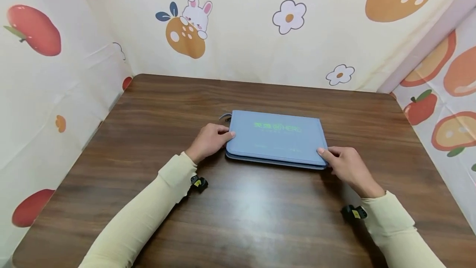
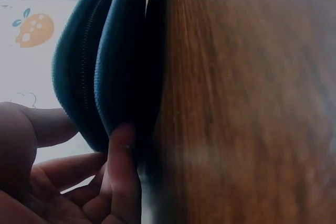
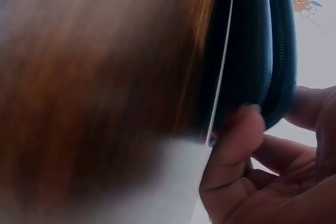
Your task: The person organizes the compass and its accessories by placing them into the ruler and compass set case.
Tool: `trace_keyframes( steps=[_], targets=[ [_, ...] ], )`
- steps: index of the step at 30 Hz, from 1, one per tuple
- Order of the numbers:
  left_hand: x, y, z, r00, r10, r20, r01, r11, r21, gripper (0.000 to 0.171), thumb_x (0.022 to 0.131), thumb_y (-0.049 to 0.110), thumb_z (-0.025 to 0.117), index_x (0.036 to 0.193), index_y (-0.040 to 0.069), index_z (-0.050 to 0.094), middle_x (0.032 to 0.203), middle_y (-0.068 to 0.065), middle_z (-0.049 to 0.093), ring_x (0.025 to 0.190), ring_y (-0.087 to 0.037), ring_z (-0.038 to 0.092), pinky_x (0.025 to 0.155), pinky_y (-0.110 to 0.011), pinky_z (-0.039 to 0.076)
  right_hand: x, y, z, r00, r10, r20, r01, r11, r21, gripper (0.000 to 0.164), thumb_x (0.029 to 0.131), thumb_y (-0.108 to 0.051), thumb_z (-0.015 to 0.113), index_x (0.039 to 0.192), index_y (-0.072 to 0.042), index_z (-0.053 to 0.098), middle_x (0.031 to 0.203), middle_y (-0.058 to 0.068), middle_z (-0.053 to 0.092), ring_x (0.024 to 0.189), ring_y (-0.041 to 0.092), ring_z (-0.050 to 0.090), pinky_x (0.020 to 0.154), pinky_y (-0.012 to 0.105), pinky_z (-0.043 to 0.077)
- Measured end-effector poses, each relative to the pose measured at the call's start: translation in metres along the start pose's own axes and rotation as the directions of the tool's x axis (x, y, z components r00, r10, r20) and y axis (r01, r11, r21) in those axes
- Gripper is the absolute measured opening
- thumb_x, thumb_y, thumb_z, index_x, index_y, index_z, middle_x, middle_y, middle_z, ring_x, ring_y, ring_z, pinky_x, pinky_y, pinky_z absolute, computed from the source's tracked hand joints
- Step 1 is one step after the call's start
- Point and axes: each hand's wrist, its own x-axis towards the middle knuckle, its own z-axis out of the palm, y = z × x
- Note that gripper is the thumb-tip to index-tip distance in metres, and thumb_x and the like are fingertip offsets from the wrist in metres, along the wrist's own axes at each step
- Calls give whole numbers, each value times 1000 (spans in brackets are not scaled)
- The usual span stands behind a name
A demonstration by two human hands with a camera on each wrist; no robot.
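A flat blue zippered case (image 1: pixel 277 137) with green lettering on its cover lies near the middle of the brown table. At its left end my left hand (image 1: pixel 211 140) holds the edge, thumb on the cover and fingertips (image 2: pixel 122 140) underneath. My right hand (image 1: pixel 347 166) grips the near right corner in the same way, its thumb on top. Zipper teeth (image 2: pixel 85 61) run along the case's side in the left wrist view. A dark gap shows between the two covers at the near edge. What is inside is hidden.
A small strap (image 1: pixel 224 116) sticks out at the case's far left corner. The wood-grained table (image 1: pixel 167 106) has rounded far corners. Behind it hangs a cloth (image 1: pixel 245 32) printed with fruit, flowers and a rabbit, with more printed cloth at both sides.
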Motion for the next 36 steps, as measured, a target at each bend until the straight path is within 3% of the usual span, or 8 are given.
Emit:
trace_keyframes(
  steps=[3, 7, 15, 19, 22, 25, 30, 36],
  targets=[
    [-1, 1, 1, 1000, -10, -4, 10, 1000, 27, 40, 100, 33, 62, 130, 8, 68, 122, -7, 69, 107, -18, 61, 92, -38, 49, 0, 1, 0, 1000, 8, 21, -8, 1000, -15, 61, 101, -56, 50, 119, 0, 67, 93, 13, 66, 74, 21, 65, 70, 40, 52],
    [-1, 4, 1, 1000, -22, -9, 22, 998, 65, 43, 99, 35, 63, 133, 9, 66, 129, -8, 66, 116, -21, 60, 97, -42, 48, -2, 2, -1, 999, -6, 40, 7, 1000, -25, 76, 101, -53, 52, 146, 7, 44, 118, 26, 65, 78, 19, 71, 79, 47, 55],
    [-4, 7, 4, 998, -55, 0, 54, 994, 97, 47, 97, 35, 66, 135, 7, 64, 111, -4, 68, 95, -18, 59, 84, -35, 48, -13, 5, -4, 998, -56, 29, 58, 997, -59, 79, 100, -50, 57, 151, 6, 35, 130, 29, 59, 91, 26, 71, 80, 50, 55],
    [-10, 10, 3, 999, 2, -51, 8, 980, 197, 55, 96, 40, 67, 139, 7, 59, 107, -5, 62, 91, -19, 56, 80, -37, 47, -13, 2, -6, 987, -162, -12, 158, 974, -164, 74, 98, -45, 64, 148, 5, 42, 128, 27, 60, 106, 39, 65, 83, 57, 51],
    [-17, 12, 4, 992, 112, -56, -89, 946, 311, 59, 95, 44, 68, 143, 11, 57, 126, -6, 59, 109, -22, 56, 89, -43, 48, -13, 0, -6, 963, -269, -22, 255, 933, -256, 67, 94, -38, 71, 142, 3, 50, 123, 25, 59, 105, 39, 63, 81, 58, 49],
    [-22, 15, 7, 975, 223, 6, -206, 887, 413, 60, 94, 47, 68, 144, 16, 57, 144, -7, 52, 129, -27, 49, 97, -48, 47, -14, -1, -5, 937, -349, -8, 326, 885, -332, 57, 92, -34, 75, 136, -2, 59, 121, 20, 58, 104, 36, 61, 79, 58, 49],
    [-28, 17, 10, 948, 300, 103, -307, 791, 529, 64, 88, 54, 72, 142, 22, 59, 152, -5, 46, 138, -29, 40, 102, -48, 45, -14, -1, -1, 914, -405, -2, 371, 840, -395, 45, 90, -29, 76, 129, -8, 67, 121, 14, 60, 103, 34, 62, 73, 59, 50],
    [-30, 20, 12, 944, 307, 123, -321, 766, 557, 61, 86, 51, 77, 138, 23, 63, 152, -5, 46, 138, -27, 40, 102, -45, 45, -15, 1, 0, 915, -404, -2, 366, 831, -418, 44, 89, -31, 77, 126, -8, 70, 123, 14, 61, 104, 35, 63, 72, 60, 50]
  ],
)
